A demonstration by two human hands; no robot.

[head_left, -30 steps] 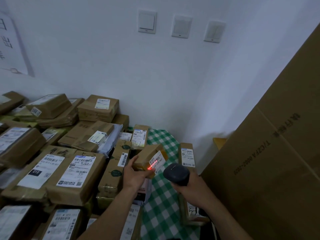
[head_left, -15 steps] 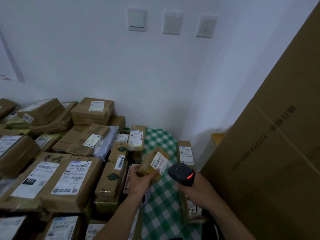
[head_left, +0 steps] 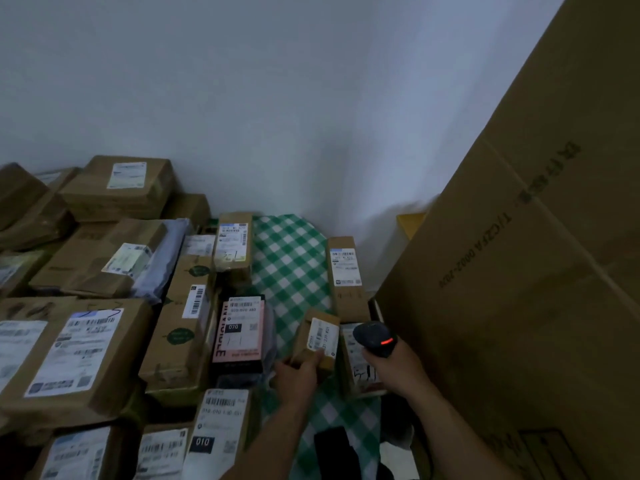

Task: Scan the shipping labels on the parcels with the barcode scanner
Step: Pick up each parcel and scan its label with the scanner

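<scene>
Left hand: The left hand (head_left: 298, 372) holds the small parcel (head_left: 313, 341) by its near end, with the fingers curled round it.
Right hand: The right hand (head_left: 393, 367) grips the barcode scanner (head_left: 374, 336), fingers wrapped round the handle. A red light glows on top of the scanner.
Where the parcel is: It sits low over the green checked cloth (head_left: 287, 258) on the table, just beside the scanner. Its white label (head_left: 323, 336) faces up. Whether it touches the cloth cannot be told.
Step in hand: It looks like this small parcel is the one being scanned. No red line shows on the label.
How to do it well: The person should keep the label flat and facing the scanner, keep the thumb off the bars, and point the scanner head right at them. Holding both hands steady should help.
Edges: The big cardboard box (head_left: 519, 289) stands close on the right, near the right arm. The long parcel (head_left: 346, 271) lies just behind the scanner. The pink parcel (head_left: 239, 334) and the pile of parcels (head_left: 86, 348) crowd the left.
Open room: The bare strip of cloth, between the pink parcel and the long parcel, is the best free spot for moving.
</scene>
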